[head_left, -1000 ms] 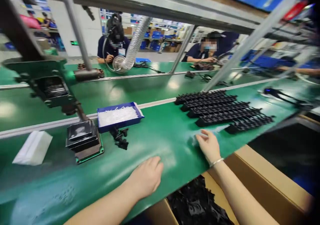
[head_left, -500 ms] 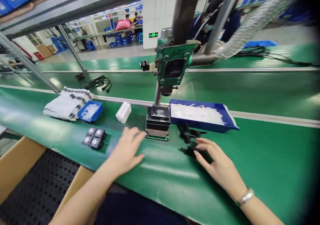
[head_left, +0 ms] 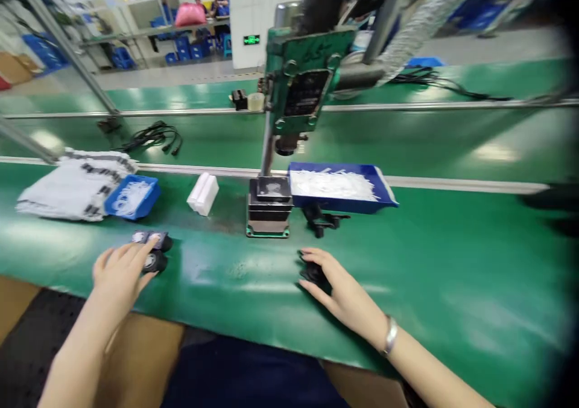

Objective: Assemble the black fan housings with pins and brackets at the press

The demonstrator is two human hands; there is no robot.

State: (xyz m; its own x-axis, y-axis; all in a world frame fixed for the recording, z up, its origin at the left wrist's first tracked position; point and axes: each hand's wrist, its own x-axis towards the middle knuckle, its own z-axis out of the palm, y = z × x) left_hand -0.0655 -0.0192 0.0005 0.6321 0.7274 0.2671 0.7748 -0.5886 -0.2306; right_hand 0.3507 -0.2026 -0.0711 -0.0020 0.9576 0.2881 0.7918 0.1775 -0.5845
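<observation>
1. Step in hand, as I read it: bringing parts together. The right hand (head_left: 346, 293) has a black piece (head_left: 314, 273) grasped between thumb and curved fingers, low over the green bench (head_left: 452, 263), on the near side of the press (head_left: 296, 88).
2. The left hand (head_left: 118, 269) is over the round-faced parts (head_left: 156, 262) at left, fingers draped on top. Can't tell if they're actually gripping (the hand hides most of it).
3. I'd say the next move calls for a proper pinch on the left, then a low, level path toward the middle.
4. Edges: the bench's near edge runs just below the left hand, so don't drag parts nearer. The press block (head_left: 271, 200) and blue tray (head_left: 348, 204) limit things on the far side.
5. Room: open green surface between the hands, plus a wide stretch to the right.
</observation>
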